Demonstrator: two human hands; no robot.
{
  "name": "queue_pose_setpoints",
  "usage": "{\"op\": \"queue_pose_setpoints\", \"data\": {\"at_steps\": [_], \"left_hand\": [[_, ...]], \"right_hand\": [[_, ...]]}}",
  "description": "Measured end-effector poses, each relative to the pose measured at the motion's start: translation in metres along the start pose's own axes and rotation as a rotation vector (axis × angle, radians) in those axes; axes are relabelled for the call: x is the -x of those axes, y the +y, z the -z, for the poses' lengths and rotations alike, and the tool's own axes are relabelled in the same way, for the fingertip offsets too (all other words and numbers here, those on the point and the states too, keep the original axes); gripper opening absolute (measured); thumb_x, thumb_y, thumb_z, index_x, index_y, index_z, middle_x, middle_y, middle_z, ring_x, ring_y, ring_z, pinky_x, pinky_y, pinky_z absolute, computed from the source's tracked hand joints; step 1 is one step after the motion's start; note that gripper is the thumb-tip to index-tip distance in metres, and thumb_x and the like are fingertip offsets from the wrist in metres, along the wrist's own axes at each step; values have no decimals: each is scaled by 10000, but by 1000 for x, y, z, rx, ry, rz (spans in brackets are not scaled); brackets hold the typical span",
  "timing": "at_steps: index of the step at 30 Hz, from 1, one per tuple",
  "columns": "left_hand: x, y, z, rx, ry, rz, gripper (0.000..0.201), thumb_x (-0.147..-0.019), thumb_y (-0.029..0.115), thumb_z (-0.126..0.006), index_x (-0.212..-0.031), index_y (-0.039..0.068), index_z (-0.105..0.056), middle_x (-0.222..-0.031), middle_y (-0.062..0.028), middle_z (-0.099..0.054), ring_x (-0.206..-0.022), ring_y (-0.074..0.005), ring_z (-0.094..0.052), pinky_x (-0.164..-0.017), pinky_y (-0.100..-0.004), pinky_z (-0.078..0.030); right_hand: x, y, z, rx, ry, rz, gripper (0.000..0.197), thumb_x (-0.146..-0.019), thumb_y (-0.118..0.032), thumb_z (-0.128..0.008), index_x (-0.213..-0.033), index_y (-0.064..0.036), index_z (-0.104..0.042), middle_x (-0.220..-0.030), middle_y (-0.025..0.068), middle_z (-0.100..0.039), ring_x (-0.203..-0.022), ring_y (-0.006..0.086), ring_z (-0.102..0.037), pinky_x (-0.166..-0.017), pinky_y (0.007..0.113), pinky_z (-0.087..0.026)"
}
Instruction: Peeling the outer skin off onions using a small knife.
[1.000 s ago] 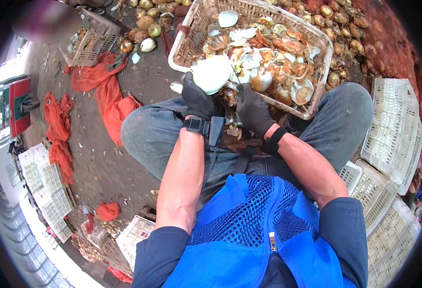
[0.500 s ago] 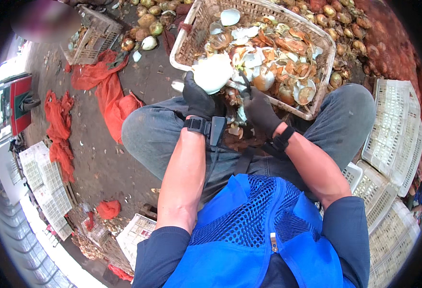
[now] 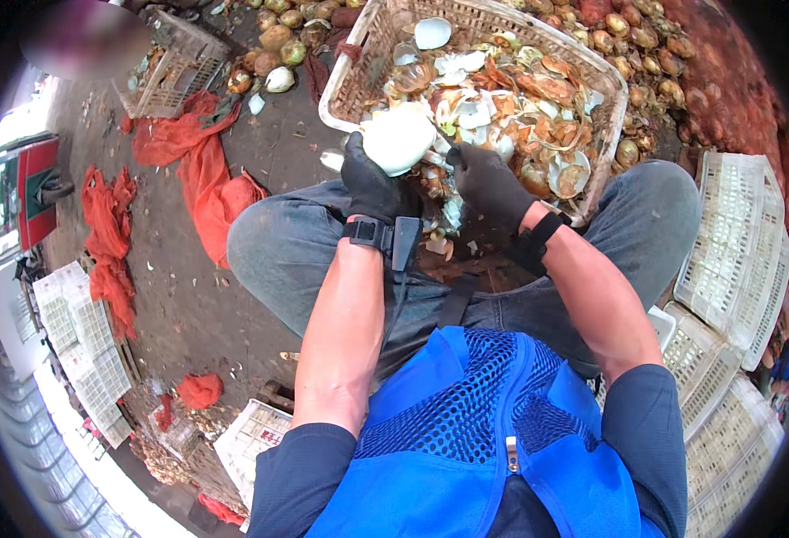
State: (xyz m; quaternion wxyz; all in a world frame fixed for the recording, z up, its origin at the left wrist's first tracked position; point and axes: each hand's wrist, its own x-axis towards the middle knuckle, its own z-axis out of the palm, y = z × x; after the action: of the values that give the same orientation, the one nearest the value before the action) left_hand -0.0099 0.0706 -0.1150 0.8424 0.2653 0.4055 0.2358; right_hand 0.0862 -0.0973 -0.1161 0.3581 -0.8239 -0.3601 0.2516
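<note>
My left hand (image 3: 372, 184), in a black glove, grips a large peeled white onion (image 3: 397, 139) at the near left corner of a crate. Its fingers wrap round the onion's left and lower side. Just right of the onion, my gloved right hand (image 3: 493, 188) is closed on a small knife (image 3: 443, 135); only a thin dark part of it shows, pointing up-left toward the onion. Beyond both hands, the dirty white plastic crate (image 3: 341, 94) holds onion skins (image 3: 542, 85) and pale outer layers. Another whitish onion piece (image 3: 332, 160) lies left of my left hand.
Unpeeled onions (image 3: 641, 63) are heaped beyond the crate at right, beside red mesh sacks (image 3: 740, 81). Red netting (image 3: 206, 170) lies on the floor at left. White crates (image 3: 735, 242) stand at my right; another crate (image 3: 179, 67) sits far left.
My right hand has shifted slightly right and its wrist has turned, with the elbow swung a little outward. The left hand keeps the onion in nearly the same place.
</note>
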Motion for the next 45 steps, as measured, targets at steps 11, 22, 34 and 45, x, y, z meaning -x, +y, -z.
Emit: {"op": "queue_pose_setpoints", "data": {"at_steps": [11, 22, 34, 45], "left_hand": [[16, 10, -13, -285, 334, -121, 630, -1054, 529, -445, -1301, -25, -614, -1154, -145, -729, -948, -243, -746, -765, -377, -621], [51, 10, -21, -484, 192, -286, 810, -779, 246, -909, -1333, -86, -420, -1220, -201, -614, -1004, -232, -660, -832, -339, -571], [39, 7, -33, -628, 92, -338, 521, -763, 120, -890, -1178, -43, -622, -1069, -148, -719, -877, -204, -714, -762, -342, -587], [37, 26, -21, -607, -89, -312, 500, -770, 185, -874, -1142, -73, -660, -1057, -150, -724, -871, -197, -717, -764, -320, -588]], "right_hand": [[-3, -8, 6, 12, -127, -116, 192, -918, -122, -530, -1017, 7, -631, -977, 294, -687, -965, 464, -665, -844, 540, -514], [12, -33, -1, 123, -76, -99, 205, -933, -133, -526, -1064, 5, -602, -992, 287, -699, -987, 459, -675, -855, 532, -522], [21, -33, 15, 123, -66, -119, 204, -930, -133, -559, -1074, 7, -594, -952, 293, -697, -955, 461, -683, -831, 544, -524], [-19, -10, 22, -34, -244, -130, 207, -898, -154, -596, -977, 23, -671, -877, 283, -696, -890, 442, -686, -783, 506, -515]]}}
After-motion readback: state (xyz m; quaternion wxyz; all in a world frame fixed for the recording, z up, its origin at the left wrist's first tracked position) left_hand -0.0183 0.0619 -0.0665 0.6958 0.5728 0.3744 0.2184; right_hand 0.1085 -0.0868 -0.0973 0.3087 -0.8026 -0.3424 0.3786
